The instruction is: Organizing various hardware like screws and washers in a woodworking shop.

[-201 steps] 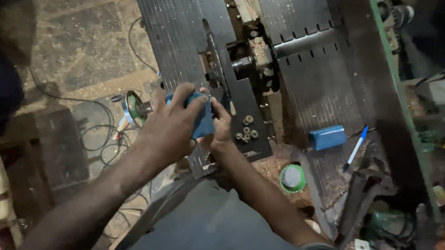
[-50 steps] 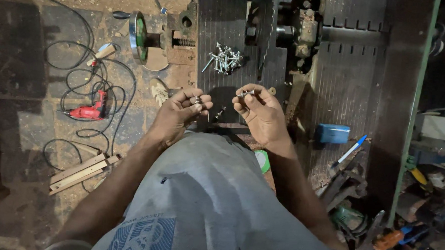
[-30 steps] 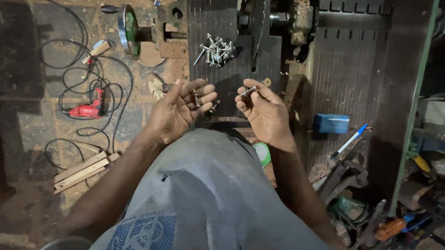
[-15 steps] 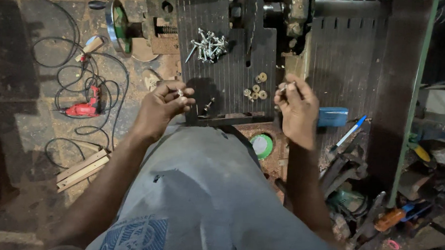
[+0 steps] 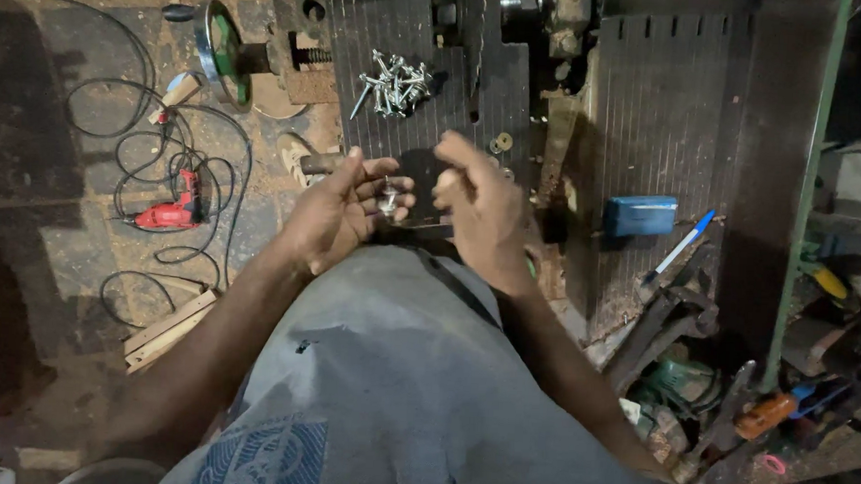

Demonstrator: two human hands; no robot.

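Observation:
My left hand (image 5: pixel 340 209) is palm-up over the near edge of a dark ribbed machine table (image 5: pixel 649 106), its fingers curled on a small silver bolt (image 5: pixel 388 196). Close beside it, my right hand (image 5: pixel 480 205) has its fingers bent next to the bolt; I cannot tell whether it grips anything. A heap of silver bolts (image 5: pixel 394 81) lies farther back on the ribbed table. A few brass washers (image 5: pixel 501 141) rest just beyond my right fingers.
A blue box (image 5: pixel 640 214) and a blue pen (image 5: pixel 680 247) lie on the table to the right. On the sawdust floor at left are a red drill (image 5: pixel 166 213), black cable (image 5: pixel 125 151) and wood strips (image 5: pixel 170 327). Tools crowd the lower right (image 5: pixel 732 420).
My right hand has come back from the washers toward my left hand. The two hands are now close together around the bolt.

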